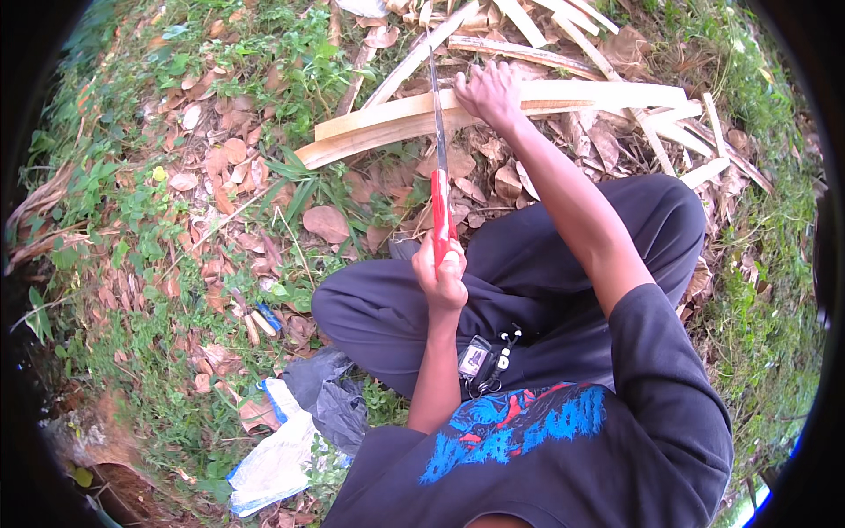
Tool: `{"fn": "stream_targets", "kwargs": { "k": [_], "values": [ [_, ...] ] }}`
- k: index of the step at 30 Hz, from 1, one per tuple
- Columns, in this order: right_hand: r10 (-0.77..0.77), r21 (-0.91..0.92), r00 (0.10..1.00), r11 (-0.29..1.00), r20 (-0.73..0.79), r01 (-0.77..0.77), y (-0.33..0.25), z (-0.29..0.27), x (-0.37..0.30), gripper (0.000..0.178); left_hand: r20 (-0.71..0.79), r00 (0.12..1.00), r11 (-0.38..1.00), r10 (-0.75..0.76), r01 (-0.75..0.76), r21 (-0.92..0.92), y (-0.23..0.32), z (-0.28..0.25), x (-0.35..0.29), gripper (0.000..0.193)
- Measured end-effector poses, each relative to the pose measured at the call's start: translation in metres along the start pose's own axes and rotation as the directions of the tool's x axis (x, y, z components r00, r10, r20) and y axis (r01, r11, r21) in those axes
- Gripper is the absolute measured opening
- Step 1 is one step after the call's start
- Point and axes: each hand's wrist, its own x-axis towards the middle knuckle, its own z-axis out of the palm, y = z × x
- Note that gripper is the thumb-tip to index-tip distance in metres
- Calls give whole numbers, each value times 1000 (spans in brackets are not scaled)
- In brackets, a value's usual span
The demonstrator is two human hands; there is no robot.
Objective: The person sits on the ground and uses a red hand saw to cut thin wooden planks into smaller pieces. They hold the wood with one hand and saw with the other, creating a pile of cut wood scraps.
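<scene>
My left hand point(443, 271) is wrapped round the red handle of a hand saw point(441, 132), in front of my crossed legs. Its narrow blade, seen almost edge-on, points away from me and lies across a long pale wooden strip point(598, 93). Just right of the blade, my right hand point(493, 92) grips the strip from above with bent fingers. A second curved wooden piece point(352, 145) lies along the strip's near side. Whether the blade has cut into the wood I cannot tell.
More wooden strips point(524, 55) lie scattered beyond and to the right, over dry leaves and grass. On the left are a blue-handled tool point(267, 319), a white plastic sack point(277, 458) and a dark plastic bag point(339, 405). A keyring with a tag point(475, 359) rests on my lap.
</scene>
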Motion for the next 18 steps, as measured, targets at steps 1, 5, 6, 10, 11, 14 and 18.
{"fn": "stream_targets", "kwargs": {
  "k": [1,5,6,10,11,14,18],
  "values": [
    [-7,32,995,999,98,4,-7,-9,2,45,-11,1000,1000,7,-7,7,-4,-4,-2,21],
    [-106,7,980,994,169,107,-8,-15,8,35,-78,997,1000,20,-18,19,-9,-5,-24,29],
    [-78,48,965,997,249,68,-6,-19,13,35,-81,997,1000,10,-9,13,-9,-5,-34,34],
    [-83,104,980,992,180,65,-2,-11,9,35,-58,997,998,52,-53,-19,-16,-10,-36,36],
    [-73,85,987,994,144,61,-2,-10,9,34,-81,995,998,60,-62,-27,-17,-6,-27,35],
    [-62,77,996,995,62,57,0,-4,8,35,-76,997,1000,14,-15,-14,-14,-3,5,24],
    [-71,91,981,994,182,55,-6,-17,11,37,-35,999,999,-1,-1,-52,-13,-8,-4,21]
  ]
}}
